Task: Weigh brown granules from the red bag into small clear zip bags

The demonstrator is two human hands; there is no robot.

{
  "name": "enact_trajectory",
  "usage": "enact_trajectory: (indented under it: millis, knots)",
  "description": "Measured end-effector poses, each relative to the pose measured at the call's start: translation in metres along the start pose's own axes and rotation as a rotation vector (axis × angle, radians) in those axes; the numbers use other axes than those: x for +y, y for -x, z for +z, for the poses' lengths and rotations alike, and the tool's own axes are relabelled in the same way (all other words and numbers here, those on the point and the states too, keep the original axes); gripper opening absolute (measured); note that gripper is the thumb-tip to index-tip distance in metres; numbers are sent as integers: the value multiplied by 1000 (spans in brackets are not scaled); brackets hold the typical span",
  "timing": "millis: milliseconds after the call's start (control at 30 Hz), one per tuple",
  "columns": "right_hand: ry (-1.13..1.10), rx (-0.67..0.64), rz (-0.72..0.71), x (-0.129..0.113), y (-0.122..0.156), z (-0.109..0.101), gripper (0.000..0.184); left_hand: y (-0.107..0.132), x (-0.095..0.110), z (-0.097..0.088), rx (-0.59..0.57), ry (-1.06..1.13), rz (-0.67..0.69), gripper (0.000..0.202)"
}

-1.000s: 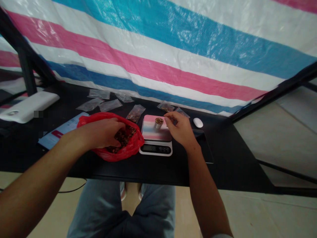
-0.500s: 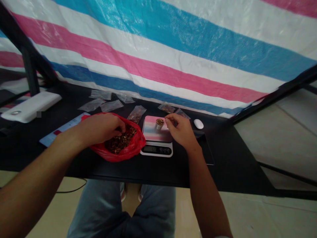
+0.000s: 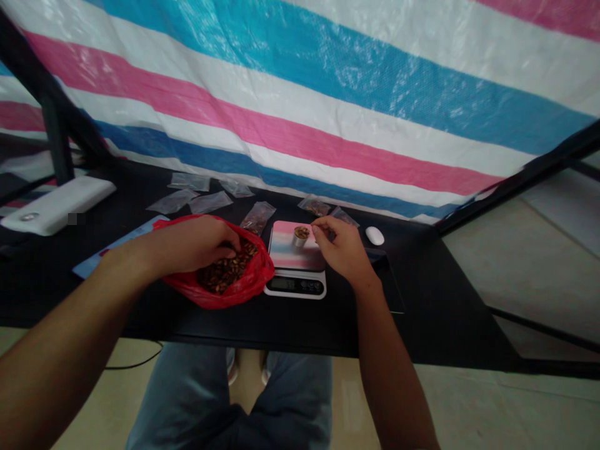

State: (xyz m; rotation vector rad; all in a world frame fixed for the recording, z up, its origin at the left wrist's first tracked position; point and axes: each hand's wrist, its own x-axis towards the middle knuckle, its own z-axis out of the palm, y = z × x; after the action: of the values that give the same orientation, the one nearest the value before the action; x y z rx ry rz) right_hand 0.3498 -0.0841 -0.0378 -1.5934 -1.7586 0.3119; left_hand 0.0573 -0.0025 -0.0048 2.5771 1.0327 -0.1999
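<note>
A red plastic bag [image 3: 220, 301] lies open on the table, filled with brown seeds or grains [image 3: 229, 272]. My left hand [image 3: 209, 244] reaches over its rim with the fingers curled down at the grains; whatever they grip is hidden. Right of the bag is a white kitchen scale [image 3: 293, 292] with a lit display and a striped, reflective platform. A small metal cup [image 3: 300, 239] heaped with brown bits stands upright on it. Beside the cup's right side is my right hand [image 3: 338, 240], thumb and forefinger pinched together; anything between them is too small to make out.
Small clear bags [image 3: 210, 201] lie along the back, and filled ones [image 3: 257, 217] sit behind the scale. A white mouse [image 3: 374, 235] and a dark flat tablet-like panel [image 3: 390, 284] are to the right. At left are a blue-white sheet [image 3: 94, 262] and a white device [image 3: 59, 203].
Hardly anything differs. Both hands keep their places, and the view has shifted very slightly.
</note>
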Motion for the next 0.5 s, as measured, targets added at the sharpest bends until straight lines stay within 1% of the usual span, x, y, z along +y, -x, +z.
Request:
enact_trajectory:
  millis: [67,133,300,333,400,500]
  knots:
    - [3,-2,-3,0,0,0,17,-3,4,-3,38,10,54,28]
    - [13,-4,-10,0,0,0,16,-9,13,-9,100,27,139,28]
    - [14,12,-22,2,0,1,16,-39,49,-27,320,62,335,27]
    - [9,17,-26,2,0,1,16,-47,55,-29,330,73,361,27]
    - [2,17,-35,3,-1,1,17,-62,64,-31,315,84,405,26]
    - [-8,3,-37,3,0,0,18,-81,68,-27,275,75,458,24]
